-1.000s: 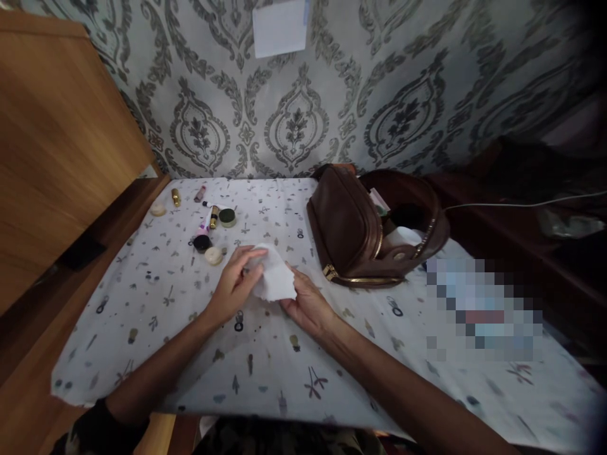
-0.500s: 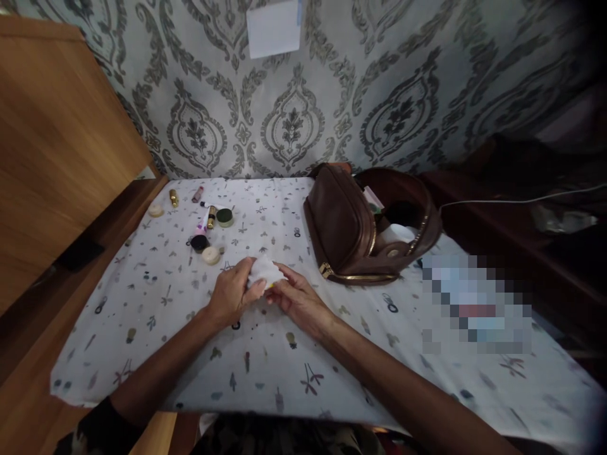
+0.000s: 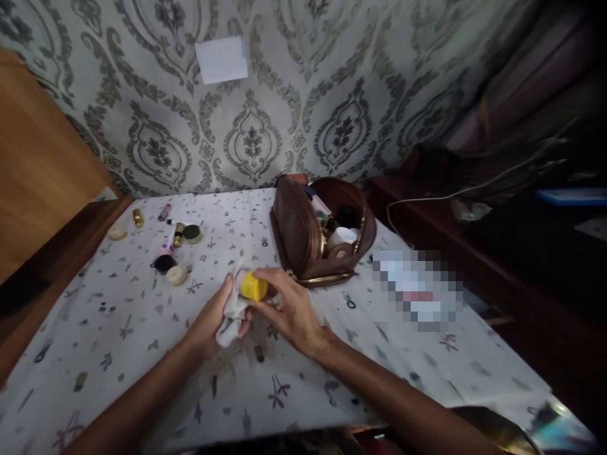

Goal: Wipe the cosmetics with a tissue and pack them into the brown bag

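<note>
My right hand (image 3: 291, 309) grips a small jar with a yellow lid (image 3: 255, 286) between thumb and fingers, tilted on its side over the middle of the table. Closed around a crumpled white cloth or tissue (image 3: 232, 322), my left hand (image 3: 211, 319) is at the jar's pale end. The cloth touches or lies very near the jar there. Right behind my right hand stands a brown zip bag (image 3: 296, 234), its top open, with a white round container (image 3: 342, 237) and other items inside.
Small cosmetics lie at the left of the patterned tablecloth (image 3: 156, 379): a green-lidded pot (image 3: 192, 234), a cream round pot (image 3: 176, 275), a gold tube (image 3: 138, 218) and others. A blurred-out item (image 3: 417, 287) lies right of the bag. A wooden cabinet (image 3: 42, 126) flanks the left.
The yellow-lidded jar, mostly covered by the cloth before, now shows in my right hand. The cloth has dropped lower in my left hand. The view has shifted to the right.
</note>
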A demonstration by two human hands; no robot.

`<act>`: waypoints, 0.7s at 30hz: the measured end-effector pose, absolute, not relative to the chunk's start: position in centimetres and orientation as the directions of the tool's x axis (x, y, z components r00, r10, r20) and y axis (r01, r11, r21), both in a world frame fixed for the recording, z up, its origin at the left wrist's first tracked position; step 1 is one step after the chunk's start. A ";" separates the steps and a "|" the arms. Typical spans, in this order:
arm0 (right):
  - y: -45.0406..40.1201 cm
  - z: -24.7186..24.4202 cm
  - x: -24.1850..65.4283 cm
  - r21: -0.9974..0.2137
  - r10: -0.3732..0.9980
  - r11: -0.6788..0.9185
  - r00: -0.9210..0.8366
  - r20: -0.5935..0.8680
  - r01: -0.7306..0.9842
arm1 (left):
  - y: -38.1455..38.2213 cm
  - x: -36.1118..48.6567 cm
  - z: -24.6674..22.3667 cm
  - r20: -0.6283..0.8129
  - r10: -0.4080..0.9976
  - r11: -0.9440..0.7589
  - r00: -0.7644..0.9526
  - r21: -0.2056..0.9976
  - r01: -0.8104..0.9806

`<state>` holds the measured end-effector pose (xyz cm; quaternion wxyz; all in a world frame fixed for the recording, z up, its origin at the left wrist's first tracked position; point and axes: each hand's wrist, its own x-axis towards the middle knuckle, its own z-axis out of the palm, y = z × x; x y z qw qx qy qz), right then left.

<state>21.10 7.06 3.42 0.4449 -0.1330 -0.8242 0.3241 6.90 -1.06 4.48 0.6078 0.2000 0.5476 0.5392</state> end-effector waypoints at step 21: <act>8.4 6.5 25.4 -0.753 0.553 -0.568 -0.832 -0.050 -0.332 | 2.3 8.1 7.2 0.561 0.822 -0.492 0.100 0.611 0.620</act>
